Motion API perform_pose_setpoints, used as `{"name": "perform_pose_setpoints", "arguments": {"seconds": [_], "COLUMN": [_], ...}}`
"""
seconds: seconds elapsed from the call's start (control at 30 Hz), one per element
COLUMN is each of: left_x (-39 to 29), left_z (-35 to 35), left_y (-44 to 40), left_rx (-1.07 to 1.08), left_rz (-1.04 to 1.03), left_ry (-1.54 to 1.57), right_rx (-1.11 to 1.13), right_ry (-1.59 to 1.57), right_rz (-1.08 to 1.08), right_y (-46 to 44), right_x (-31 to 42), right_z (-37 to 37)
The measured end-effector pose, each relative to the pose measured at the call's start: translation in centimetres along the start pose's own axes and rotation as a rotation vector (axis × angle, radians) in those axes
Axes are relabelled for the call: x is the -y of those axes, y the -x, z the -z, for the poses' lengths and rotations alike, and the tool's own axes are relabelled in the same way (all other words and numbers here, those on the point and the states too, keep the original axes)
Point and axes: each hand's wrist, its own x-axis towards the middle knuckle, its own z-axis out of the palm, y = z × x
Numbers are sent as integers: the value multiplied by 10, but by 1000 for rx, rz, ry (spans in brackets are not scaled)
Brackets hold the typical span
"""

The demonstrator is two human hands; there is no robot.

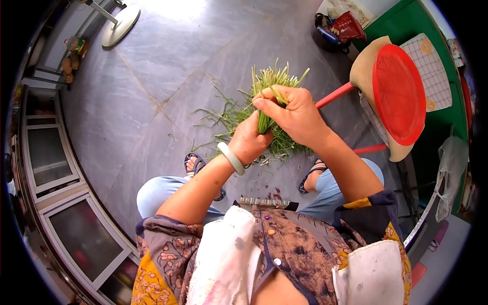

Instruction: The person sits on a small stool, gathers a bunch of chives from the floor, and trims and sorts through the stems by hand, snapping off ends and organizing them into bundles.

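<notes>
My left hand [249, 140], with a pale bangle at its wrist, is closed around a bunch of thin green stalks that look like chives [274, 76]. Their cut, whitish ends fan out away from me. Over the top of the bunch, my right hand [297, 114] is closed, thumb and fingers pinching a stalk or two. Its fingers hide part of the bunch. Beneath both hands, a loose heap of chives [290, 147] lies on the floor, with stray stalks [223, 117] scattered to the left.
A red plastic basket [399, 94] rests on a stool-like seat with red legs [335, 95] at right. Behind it is a green panel [391, 25]. Glass-fronted cabinets [84, 234] line the left. A round white stand base [121, 26] sits on the grey tiled floor [152, 66].
</notes>
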Motion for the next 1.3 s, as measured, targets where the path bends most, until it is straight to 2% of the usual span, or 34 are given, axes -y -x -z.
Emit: {"name": "perform_pose_setpoints", "arguments": {"seconds": [0.1,0.13,0.2,0.3,0.37,0.43,0.53,0.63,0.67,0.77,0.8,0.83,0.87,0.9,0.93,0.97,1.0,1.07,1.13,1.2,1.23,1.27,1.3], "left_x": [-2,-3,-14,-16,-9,-3,-2,-10,-4,-5,-3,5,9,4,14,22,11,-4,-16,-15,-14,-12,-9], "left_z": [14,16,23,30,32,38,45,42,43,47,53,54,56,56,58,66,71,87,104,107,107,109,114], "left_y": [-5,-5,-7,-8,-6,-4,-1,1,0,-1,1,2,-3,-2,-4,-8,-9,-9,-5,-9,-11,-11,-10], "left_rx": [145,104,120,158,189,223,280,318,374,361,256,220,253,198,237,200,234,222,-7,-260,-262,-267,-278], "left_rz": [204,222,236,246,304,274,182,118,88,35,133,179,122,91,11,-38,-34,-81,-35,46,68,87,106], "left_ry": [315,457,501,459,452,617,775,1189,1240,1278,1206,1285,1277,1222,1304,1274,1339,1191,1069,980,960,940,916], "right_rx": [-49,-71,-142,-196,-283,-313,-148,-41,-112,-13,-17,-20,11,-36,-48,52,17,-30,-87,-108,-111,-214,-196], "right_ry": [-8,-45,-139,-251,-299,-458,-513,-642,-703,-920,-1008,-1032,-1112,-920,-959,-1054,-1047,-1042,-1013,-698,-538,-227,-154], "right_rz": [131,164,223,-60,-23,-6,-62,-70,-80,16,19,5,0,-27,-1,101,131,185,219,158,127,150,158], "right_y": [-6,-9,-13,-9,-12,-14,-8,-5,-3,0,0,3,2,6,14,12,13,22,32,33,34,36,38], "right_x": [-2,-3,-1,24,22,22,13,12,17,12,3,7,-1,7,17,18,23,36,51,37,36,38,35], "right_z": [9,15,22,42,57,73,91,92,92,107,111,112,113,116,115,120,127,139,148,152,152,143,141]}}
